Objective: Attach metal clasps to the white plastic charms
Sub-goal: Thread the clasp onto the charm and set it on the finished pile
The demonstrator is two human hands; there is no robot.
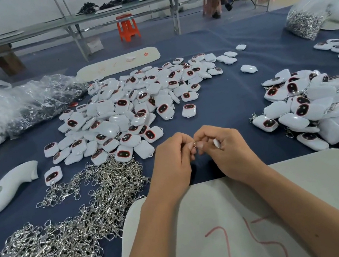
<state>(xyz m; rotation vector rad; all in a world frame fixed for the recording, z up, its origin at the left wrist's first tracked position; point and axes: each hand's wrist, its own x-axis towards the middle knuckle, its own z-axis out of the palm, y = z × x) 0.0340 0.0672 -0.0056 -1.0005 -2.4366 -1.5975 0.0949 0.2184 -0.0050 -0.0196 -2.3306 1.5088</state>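
Observation:
My left hand [172, 156] and my right hand [222, 146] meet over the blue cloth, fingertips pinching a small metal clasp [194, 146] between them. A white charm [216, 143] is tucked in my right hand, mostly hidden by the fingers. A big heap of loose white charms [129, 108] with dark red-rimmed faces lies ahead. Silver clasps [55, 239] are piled at the lower left. Another heap of charms [317, 111] with clasps on them lies at the right.
A white foam board [306, 184] with red marks lies under my forearms. A white moulded piece [7, 189] lies at the left, crumpled plastic bags [5, 109] behind it. A bag of clasps [305, 22] stands at the far right. An orange stool [127, 27] and long benches stand beyond.

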